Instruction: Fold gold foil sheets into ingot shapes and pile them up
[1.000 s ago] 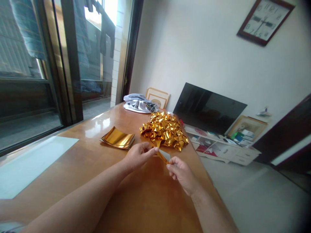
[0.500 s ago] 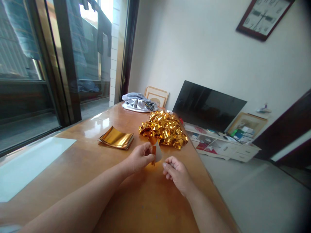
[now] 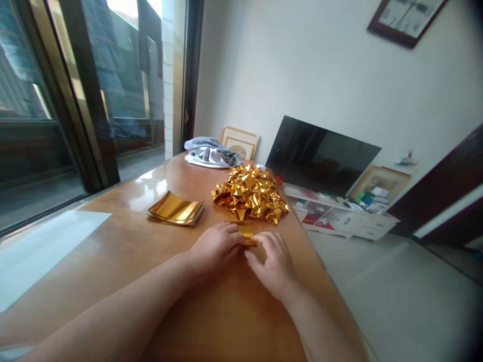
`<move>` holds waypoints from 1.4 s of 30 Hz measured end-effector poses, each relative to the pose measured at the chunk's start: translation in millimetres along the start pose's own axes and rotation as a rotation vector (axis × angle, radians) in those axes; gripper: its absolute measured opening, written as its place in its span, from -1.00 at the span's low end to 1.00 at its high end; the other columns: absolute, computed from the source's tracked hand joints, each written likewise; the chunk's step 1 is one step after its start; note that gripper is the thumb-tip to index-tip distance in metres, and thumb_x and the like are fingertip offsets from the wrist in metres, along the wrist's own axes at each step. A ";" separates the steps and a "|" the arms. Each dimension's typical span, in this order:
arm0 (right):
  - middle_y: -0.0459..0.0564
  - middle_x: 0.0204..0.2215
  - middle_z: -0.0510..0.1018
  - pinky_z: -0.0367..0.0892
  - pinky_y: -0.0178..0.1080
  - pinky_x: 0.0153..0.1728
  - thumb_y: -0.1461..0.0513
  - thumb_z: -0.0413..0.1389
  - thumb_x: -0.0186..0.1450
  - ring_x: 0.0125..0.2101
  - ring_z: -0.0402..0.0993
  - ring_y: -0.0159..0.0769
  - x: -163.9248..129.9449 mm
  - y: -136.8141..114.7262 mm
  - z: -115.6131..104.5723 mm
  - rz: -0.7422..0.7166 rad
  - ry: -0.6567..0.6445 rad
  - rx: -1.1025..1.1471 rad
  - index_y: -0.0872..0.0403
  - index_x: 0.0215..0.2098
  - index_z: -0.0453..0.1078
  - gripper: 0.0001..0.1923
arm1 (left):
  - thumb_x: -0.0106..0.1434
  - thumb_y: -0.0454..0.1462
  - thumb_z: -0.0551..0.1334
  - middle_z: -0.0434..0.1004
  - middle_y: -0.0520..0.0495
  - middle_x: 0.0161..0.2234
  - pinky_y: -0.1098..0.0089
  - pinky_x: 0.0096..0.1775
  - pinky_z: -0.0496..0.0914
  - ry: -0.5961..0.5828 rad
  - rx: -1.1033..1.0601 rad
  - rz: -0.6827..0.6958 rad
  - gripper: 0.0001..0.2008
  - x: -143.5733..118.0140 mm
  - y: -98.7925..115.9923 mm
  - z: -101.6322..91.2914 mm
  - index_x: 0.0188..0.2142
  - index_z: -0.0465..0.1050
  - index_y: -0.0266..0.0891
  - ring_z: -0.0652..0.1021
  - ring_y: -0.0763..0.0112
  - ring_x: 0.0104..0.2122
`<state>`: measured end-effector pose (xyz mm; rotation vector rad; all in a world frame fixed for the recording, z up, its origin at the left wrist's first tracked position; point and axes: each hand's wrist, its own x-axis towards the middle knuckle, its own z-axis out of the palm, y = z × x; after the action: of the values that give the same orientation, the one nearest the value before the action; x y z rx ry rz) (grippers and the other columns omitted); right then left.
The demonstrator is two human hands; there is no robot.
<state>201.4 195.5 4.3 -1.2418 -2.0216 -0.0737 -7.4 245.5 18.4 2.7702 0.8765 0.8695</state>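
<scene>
Gold foil piece [image 3: 246, 231], just below frame centre: probably light, thin, easily creased; best held by edges. Left hand [image 3: 219, 244] covers its left end, grip hidden; right hand [image 3: 273, 260], thumb and fingers parted, at right edge.

Left hand [image 3: 218, 245] and right hand [image 3: 273, 262] contact the foil [image 3: 246, 231] above the table [image 3: 211, 311]. Beyond: pile [image 3: 252, 195] of folded gold pieces. Left: flat stack [image 3: 175, 208].
</scene>
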 end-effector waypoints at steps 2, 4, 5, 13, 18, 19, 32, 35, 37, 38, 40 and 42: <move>0.00 -0.27 0.52 0.28 -0.13 -0.13 0.25 0.18 0.27 -0.17 0.38 -0.13 -2.0 0.0 2.8 -0.016 -0.119 -0.058 0.00 -0.21 0.43 -0.89 | 0.35 -0.30 0.13 0.52 -0.08 -0.27 0.40 -0.21 0.34 -0.073 -0.022 0.009 -0.83 -0.7 1.8 3.1 -0.23 0.52 -0.16 0.52 0.32 -0.23; -0.03 -0.35 0.51 0.25 -0.18 -0.21 0.30 0.16 0.27 -0.23 0.38 -0.17 -3.9 3.1 5.5 -0.001 -0.196 -0.073 0.00 -0.30 0.42 -0.94 | 0.34 -0.30 0.14 0.53 -0.07 -0.25 0.42 -0.21 0.34 -0.131 -0.054 -0.001 -0.83 -2.1 2.6 6.4 -0.22 0.53 -0.14 0.53 0.32 -0.22; -0.04 -0.36 0.51 0.24 -0.20 -0.24 0.31 0.15 0.27 -0.24 0.38 -0.18 -4.8 5.3 6.4 0.016 -0.218 -0.062 0.00 -0.33 0.41 -0.93 | 0.32 -0.30 0.15 0.54 -0.06 -0.25 0.43 -0.22 0.34 -0.152 -0.071 -0.018 -0.84 -3.0 2.4 7.9 -0.23 0.53 -0.14 0.53 0.32 -0.23; -0.10 -0.40 0.52 0.23 -0.30 -0.34 0.26 0.06 0.33 -0.36 0.41 -0.30 -8.3 19.2 8.6 0.243 -0.300 0.256 0.02 -0.34 0.40 -0.90 | 0.22 -0.34 0.15 0.57 -0.01 -0.34 0.47 -0.35 0.29 -0.202 -0.204 -0.232 -0.85 -7.8 -11.9 12.7 -0.29 0.51 -0.18 0.53 0.38 -0.37; -0.12 -0.42 0.52 0.24 -0.31 -0.37 0.21 0.07 0.31 -0.40 0.41 -0.30 -8.3 25.2 12.0 0.358 -0.277 0.369 0.01 -0.35 0.41 -0.89 | 0.19 -0.33 0.14 0.55 0.00 -0.36 0.47 -0.38 0.29 -0.161 -0.267 -0.308 -0.84 -7.5 -20.0 17.9 -0.27 0.48 -0.20 0.50 0.38 -0.40; -0.12 -0.43 0.52 0.24 -0.31 -0.39 0.21 0.09 0.29 -0.42 0.40 -0.30 -8.3 26.8 13.3 0.377 -0.270 0.371 0.02 -0.35 0.41 -0.91 | 0.17 -0.34 0.15 0.55 0.00 -0.37 0.47 -0.39 0.28 -0.154 -0.264 -0.318 -0.84 -7.5 -21.2 18.7 -0.26 0.48 -0.20 0.49 0.38 -0.41; -0.16 -0.45 0.48 0.16 -0.34 -0.45 0.29 0.07 0.23 -0.47 0.34 -0.36 -9.1 30.1 16.3 0.365 -0.281 0.263 0.00 -0.35 0.36 -0.94 | 0.20 -0.35 0.15 0.52 0.00 -0.36 0.47 -0.33 0.29 -0.139 -0.293 -0.252 -0.89 -7.2 -30.6 21.0 -0.34 0.46 -0.21 0.48 0.41 -0.38; -0.16 -0.47 0.46 0.14 -0.35 -0.46 0.30 0.06 0.22 -0.47 0.34 -0.36 -8.5 26.9 14.5 0.348 -0.276 0.233 0.00 -0.35 0.36 -0.93 | 0.22 -0.37 0.12 0.53 -0.01 -0.34 0.46 -0.27 0.32 -0.151 -0.305 -0.229 -0.84 -7.7 -34.5 21.8 -0.33 0.49 -0.22 0.50 0.40 -0.34; -0.16 -0.46 0.47 0.14 -0.34 -0.45 0.31 0.07 0.21 -0.45 0.34 -0.36 -8.0 24.9 13.3 0.333 -0.271 0.223 0.00 -0.35 0.35 -0.92 | 0.22 -0.38 0.12 0.53 -0.01 -0.34 0.45 -0.25 0.33 -0.159 -0.304 -0.219 -0.82 -8.3 -36.9 22.5 -0.32 0.51 -0.22 0.50 0.40 -0.34; -0.15 -0.45 0.47 0.15 -0.34 -0.45 0.32 0.07 0.21 -0.45 0.35 -0.36 -7.8 24.1 12.9 0.328 -0.271 0.220 0.01 -0.36 0.35 -0.92 | 0.22 -0.38 0.12 0.53 -0.01 -0.34 0.45 -0.26 0.33 -0.159 -0.301 -0.216 -0.82 -8.5 -37.6 22.9 -0.32 0.52 -0.22 0.50 0.40 -0.34; -0.15 -0.46 0.47 0.14 -0.34 -0.46 0.32 0.07 0.20 -0.46 0.34 -0.36 -7.3 22.9 12.2 0.329 -0.276 0.210 0.00 -0.36 0.35 -0.92 | 0.21 -0.37 0.14 0.52 -0.02 -0.33 0.45 -0.26 0.33 -0.151 -0.287 -0.217 -0.83 -8.7 -38.0 23.6 -0.32 0.52 -0.22 0.50 0.39 -0.34; -0.15 -0.47 0.46 0.13 -0.34 -0.46 0.32 0.07 0.20 -0.46 0.34 -0.36 -6.9 22.4 11.8 0.331 -0.284 0.199 0.00 -0.36 0.34 -0.92 | 0.19 -0.38 0.16 0.52 -0.02 -0.32 0.45 -0.28 0.33 -0.142 -0.270 -0.225 -0.84 -8.6 -36.9 23.7 -0.32 0.52 -0.22 0.49 0.39 -0.34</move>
<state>214.1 206.9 -15.5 -1.5036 -1.9675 0.4749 -18.3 272.7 -15.2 2.4129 0.9454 0.6871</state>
